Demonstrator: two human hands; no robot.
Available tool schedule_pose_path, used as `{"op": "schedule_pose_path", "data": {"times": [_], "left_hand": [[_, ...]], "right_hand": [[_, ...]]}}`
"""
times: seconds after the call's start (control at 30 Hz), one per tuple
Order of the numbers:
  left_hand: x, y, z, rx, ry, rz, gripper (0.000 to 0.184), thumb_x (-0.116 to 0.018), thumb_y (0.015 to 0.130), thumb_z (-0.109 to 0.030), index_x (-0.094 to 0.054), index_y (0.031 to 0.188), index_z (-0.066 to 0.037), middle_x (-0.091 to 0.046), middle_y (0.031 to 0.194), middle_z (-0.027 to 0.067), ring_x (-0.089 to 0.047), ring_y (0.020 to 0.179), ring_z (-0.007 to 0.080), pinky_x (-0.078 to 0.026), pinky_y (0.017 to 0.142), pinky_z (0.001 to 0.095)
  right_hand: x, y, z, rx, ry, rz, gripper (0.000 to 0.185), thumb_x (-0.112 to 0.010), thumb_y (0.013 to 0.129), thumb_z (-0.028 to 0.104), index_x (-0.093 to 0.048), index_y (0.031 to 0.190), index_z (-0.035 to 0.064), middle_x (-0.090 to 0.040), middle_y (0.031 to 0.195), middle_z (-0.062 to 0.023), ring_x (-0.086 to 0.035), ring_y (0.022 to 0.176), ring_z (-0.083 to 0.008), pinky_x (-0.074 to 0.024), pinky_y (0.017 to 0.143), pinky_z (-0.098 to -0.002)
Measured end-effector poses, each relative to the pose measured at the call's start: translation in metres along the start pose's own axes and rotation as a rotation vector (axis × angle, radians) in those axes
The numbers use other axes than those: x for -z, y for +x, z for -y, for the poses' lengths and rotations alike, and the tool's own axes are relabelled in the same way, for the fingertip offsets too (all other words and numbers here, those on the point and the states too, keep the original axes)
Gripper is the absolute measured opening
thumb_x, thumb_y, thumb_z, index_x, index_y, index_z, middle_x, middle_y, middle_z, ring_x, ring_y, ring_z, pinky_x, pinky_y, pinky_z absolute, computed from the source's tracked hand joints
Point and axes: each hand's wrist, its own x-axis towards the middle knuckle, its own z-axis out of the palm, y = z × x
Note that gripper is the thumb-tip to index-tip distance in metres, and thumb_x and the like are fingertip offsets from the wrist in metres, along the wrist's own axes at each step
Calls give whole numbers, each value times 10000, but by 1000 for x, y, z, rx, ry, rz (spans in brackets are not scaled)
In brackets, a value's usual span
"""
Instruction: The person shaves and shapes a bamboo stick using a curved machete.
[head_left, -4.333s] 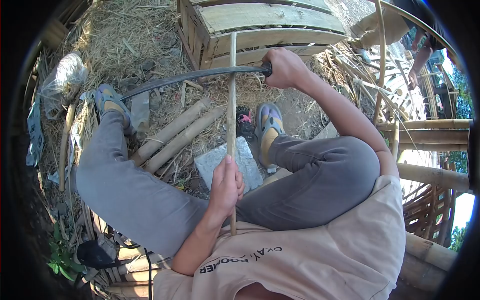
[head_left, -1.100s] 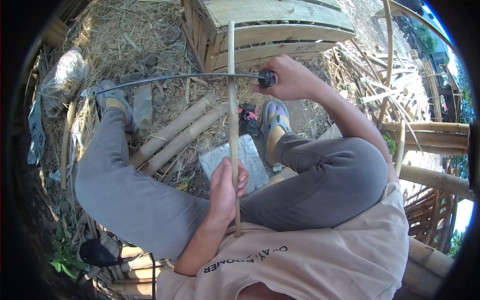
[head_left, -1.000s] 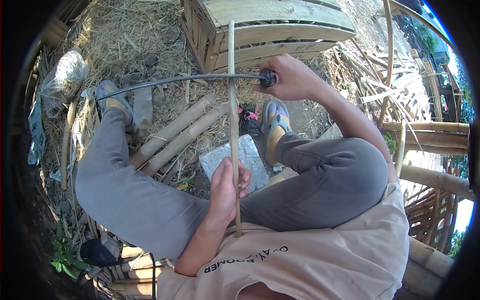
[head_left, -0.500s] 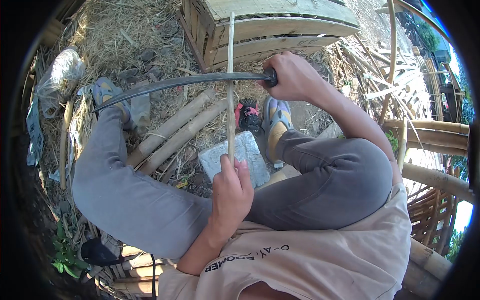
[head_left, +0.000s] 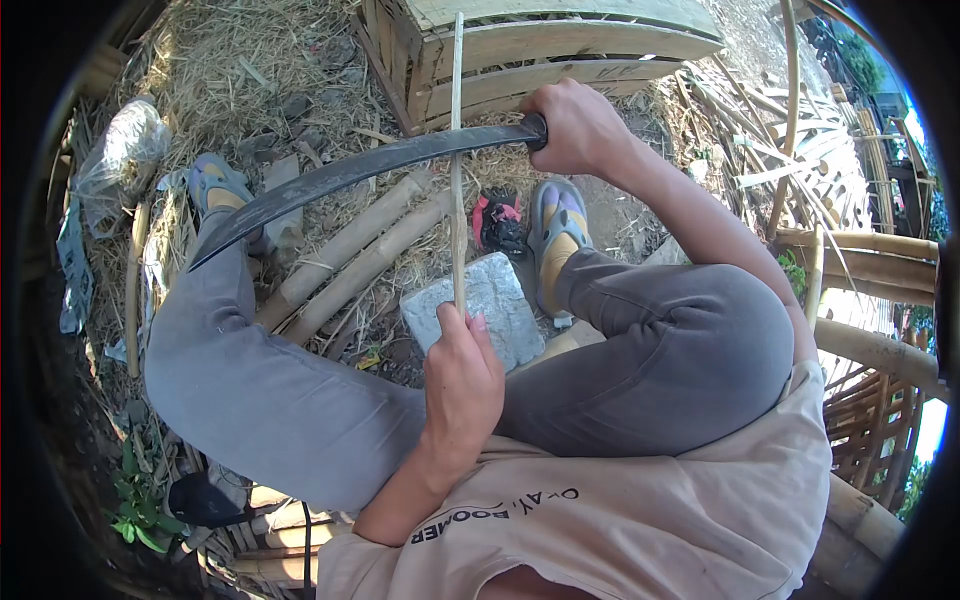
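Note:
My left hand is closed round the lower part of a thin wooden strip, which points away from me, up to the crate. The strip's near end is hidden by that hand. In my right hand is the dark handle of a long curved blade. The blade lies across the strip, well above my left hand, and its tip reaches over my left shin. Its broad, scratched face is turned up to the camera. Whether its edge touches the strip is hard to tell.
A slatted wooden crate stands at the top. Between my legs are a pale stone block, two bamboo poles and a black and pink bundle. A clear plastic bag lies at the left. Bamboo rails run along the right.
The blade has rolled from nearly edge-on to flat-face view, its tip lower. My left hand has turned, its back now showing, and the strip reaches farther up. My right hand has risen slightly.

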Motion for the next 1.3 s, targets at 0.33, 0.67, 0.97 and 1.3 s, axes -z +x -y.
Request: {"op": "schedule_pose_path", "data": {"times": [0.33, 0.67, 0.97, 1.3], "left_hand": [[-3, -1, 5, -37, -49, -58, 207, -449, 1062, -168, -454, 1000, 29, -553, 637, 276, -600, 631, 503, -385, 529, 545], [6, 3, 8, -40, -127, -41, 251, -440, 1072, -189, -478, 932, 16, -510, 593, 219, -545, 538, 437, -353, 505, 508], [24, 8, 23, -106, -64, -66, 225, -421, 1065, -163, -491, 970, 29, -531, 576, 242, -586, 547, 459, -379, 497, 528], [14, 7, 18, -62, -51, -88, 273, -409, 1068, -178, -511, 937, 39, -537, 641, 257, -569, 592, 459, -381, 552, 529]], "right_hand": [[2, 15, -40, -149, -34, -190, 326, -713, 615, 200, -764, 895, 41, -713, 797, -214, -704, 791, -395, -583, 778, -467], [-3, 25, -56, -125, -90, -245, 321, -695, 640, 180, -763, 920, 39, -716, 804, -203, -703, 799, -390, -573, 790, -462], [-6, 22, -65, -101, -95, -303, 267, -689, 663, 179, -765, 887, 56, -712, 784, -206, -701, 771, -397, -577, 772, -472], [-2, 26, -45, -94, 14, -220, 233, -664, 655, 146, -724, 824, -3, -698, 775, -246, -693, 789, -432, -573, 779, -483]]}}
